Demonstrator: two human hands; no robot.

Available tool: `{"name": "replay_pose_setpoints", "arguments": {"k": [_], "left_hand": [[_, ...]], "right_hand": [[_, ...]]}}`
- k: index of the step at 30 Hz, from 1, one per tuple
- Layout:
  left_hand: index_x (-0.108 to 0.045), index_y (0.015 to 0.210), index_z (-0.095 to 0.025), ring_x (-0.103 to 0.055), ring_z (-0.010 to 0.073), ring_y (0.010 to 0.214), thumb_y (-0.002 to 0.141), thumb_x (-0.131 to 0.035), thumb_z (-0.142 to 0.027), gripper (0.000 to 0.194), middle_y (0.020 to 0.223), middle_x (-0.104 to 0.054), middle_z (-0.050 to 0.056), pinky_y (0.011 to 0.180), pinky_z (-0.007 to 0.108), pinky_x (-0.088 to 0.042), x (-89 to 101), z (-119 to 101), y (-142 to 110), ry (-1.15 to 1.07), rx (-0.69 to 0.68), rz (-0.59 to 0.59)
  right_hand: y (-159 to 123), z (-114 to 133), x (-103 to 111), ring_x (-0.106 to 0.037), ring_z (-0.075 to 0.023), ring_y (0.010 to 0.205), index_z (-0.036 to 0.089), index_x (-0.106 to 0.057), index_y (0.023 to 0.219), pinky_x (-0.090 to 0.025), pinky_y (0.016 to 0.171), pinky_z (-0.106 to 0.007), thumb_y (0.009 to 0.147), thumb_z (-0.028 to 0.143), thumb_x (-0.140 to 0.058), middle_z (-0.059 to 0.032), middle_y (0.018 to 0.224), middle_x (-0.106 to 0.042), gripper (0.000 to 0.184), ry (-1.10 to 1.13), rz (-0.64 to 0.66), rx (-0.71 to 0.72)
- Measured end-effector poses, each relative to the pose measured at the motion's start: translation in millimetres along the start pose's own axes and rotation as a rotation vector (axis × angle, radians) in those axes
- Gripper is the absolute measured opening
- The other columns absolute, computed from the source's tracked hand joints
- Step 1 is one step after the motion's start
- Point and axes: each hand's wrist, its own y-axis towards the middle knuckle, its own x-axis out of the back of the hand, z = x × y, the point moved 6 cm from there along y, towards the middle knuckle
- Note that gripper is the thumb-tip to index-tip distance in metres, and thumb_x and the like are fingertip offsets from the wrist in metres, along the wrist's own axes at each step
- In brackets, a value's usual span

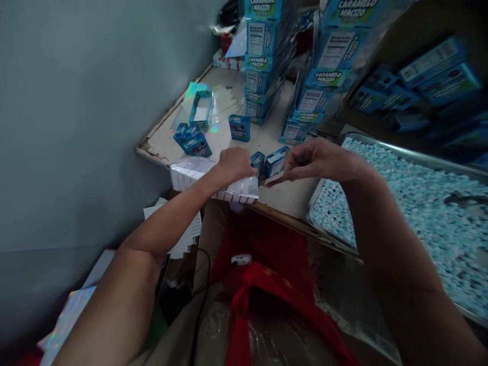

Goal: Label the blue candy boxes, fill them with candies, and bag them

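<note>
My left hand is closed on a white printed sheet or wrapper with a glossy, clear-looking surface, at the table's front edge. My right hand hovers just right of it, fingers curled into a pinch. Whether anything thin is between those fingertips I cannot make out. Close to them stand two small blue boxes: a candy box and a narrower box, partly hidden by my left hand. Another small blue box stands upright behind, and several more boxes lean together at the left.
Tall plastic-wrapped stacks of blue boxes rise at the back. An open display box stands on the table. At right is a metal tray of small pale-blue candies. More boxes lie in a carton.
</note>
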Motion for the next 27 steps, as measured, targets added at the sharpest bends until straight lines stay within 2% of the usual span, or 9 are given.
{"name": "replay_pose_setpoints", "arguments": {"k": [3, 6, 9, 11, 14, 17, 20, 22, 27], "left_hand": [[-0.082, 0.130, -0.013, -0.072, 0.0410, 0.126, 0.095, -0.074, -0.040, 0.045, 0.128, -0.079, 0.021, 0.101, 0.043, -0.054, 7.6, 2.9, 9.4, 0.089, -0.037, -0.002], [-0.082, 0.130, -0.017, -0.071, 0.0407, 0.128, 0.092, -0.080, -0.042, 0.046, 0.130, -0.080, 0.018, 0.103, 0.042, -0.054, 14.9, 9.8, 7.3, 0.071, -0.088, 0.004], [-0.079, 0.137, -0.017, -0.069, 0.0413, 0.131, 0.086, -0.089, -0.049, 0.060, 0.135, -0.078, 0.019, 0.102, 0.041, -0.053, 18.1, 34.6, -5.4, -0.017, -0.010, -0.060], [-0.083, 0.129, -0.019, -0.072, 0.0370, 0.125, 0.091, -0.084, -0.046, 0.047, 0.128, -0.080, 0.017, 0.099, 0.038, -0.052, 18.3, 57.4, -18.0, -0.148, 0.020, -0.155], [-0.088, 0.101, -0.020, -0.074, 0.0262, 0.092, 0.099, -0.070, -0.049, 0.034, 0.092, -0.079, 0.011, 0.080, 0.032, -0.050, 5.8, 85.3, -36.1, -0.491, -0.062, -0.158], [-0.086, 0.106, -0.018, -0.059, 0.0179, 0.064, 0.094, -0.068, -0.063, 0.050, 0.065, -0.064, 0.004, 0.062, 0.028, -0.041, -14.4, 93.4, -47.6, -0.884, -0.166, -0.037], [-0.081, 0.119, -0.014, -0.055, 0.0154, 0.063, 0.079, -0.082, -0.067, 0.066, 0.068, -0.065, 0.001, 0.061, 0.027, -0.040, -30.5, 89.5, -48.1, -1.112, -0.146, -0.020], [-0.079, 0.112, -0.013, -0.060, 0.0166, 0.071, 0.072, -0.086, -0.070, 0.069, 0.078, -0.071, 0.002, 0.066, 0.027, -0.044, -37.0, 86.7, -43.3, -1.183, -0.106, -0.078], [-0.073, 0.088, -0.016, -0.064, 0.0173, 0.083, 0.079, -0.082, -0.066, 0.051, 0.086, -0.073, 0.004, 0.077, 0.028, -0.050, -39.2, 92.8, -28.8, -1.226, -0.101, -0.216]], "right_hand": [[3.5, -1.1, -7.8, -0.058, -0.0132, 0.068, 0.017, -0.074, 0.077, -0.039, 0.065, -0.028, 0.077, 0.041, -0.085, -0.0035, 0.072, -0.071, 0.027, 0.028, 0.096, -0.008], [14.3, 4.4, -9.3, -0.061, -0.0141, 0.068, 0.017, -0.077, 0.078, -0.042, 0.064, -0.027, 0.075, 0.036, -0.086, -0.0035, 0.072, -0.072, 0.022, 0.071, 0.075, 0.008], [27.8, 10.5, -10.7, -0.063, -0.0148, 0.067, 0.019, -0.077, 0.072, -0.043, 0.061, -0.026, 0.072, 0.033, -0.087, -0.0027, 0.069, -0.071, 0.018, 0.113, 0.000, 0.011], [36.5, 12.7, -11.8, -0.060, -0.0137, 0.062, 0.019, -0.076, 0.070, -0.042, 0.057, -0.026, 0.069, 0.033, -0.089, -0.0011, 0.064, -0.069, 0.019, 0.139, -0.074, 0.011], [48.6, 12.7, -14.5, -0.052, -0.0114, 0.055, 0.020, -0.074, 0.068, -0.037, 0.053, -0.026, 0.068, 0.033, -0.092, 0.0008, 0.058, -0.063, 0.022, 0.174, -0.192, 0.016], [60.2, 9.5, -19.2, -0.049, -0.0102, 0.054, 0.019, -0.073, 0.067, -0.033, 0.050, -0.025, 0.067, 0.035, -0.092, 0.0007, 0.057, -0.062, 0.025, 0.216, -0.298, 0.013], [69.8, 4.4, -25.0, -0.050, -0.0099, 0.054, 0.019, -0.071, 0.067, -0.033, 0.050, -0.024, 0.065, 0.039, -0.092, -0.0002, 0.059, -0.063, 0.029, 0.268, -0.376, 0.008], [74.2, -0.1, -28.6, -0.051, -0.0100, 0.055, 0.019, -0.070, 0.067, -0.034, 0.050, -0.024, 0.063, 0.040, -0.092, -0.0009, 0.061, -0.065, 0.031, 0.289, -0.405, -0.006], [76.5, -13.9, -32.8, -0.052, -0.0120, 0.056, 0.021, -0.069, 0.071, -0.035, 0.050, -0.027, 0.065, 0.046, -0.091, -0.0026, 0.067, -0.068, 0.034, 0.279, -0.447, -0.080]]}}
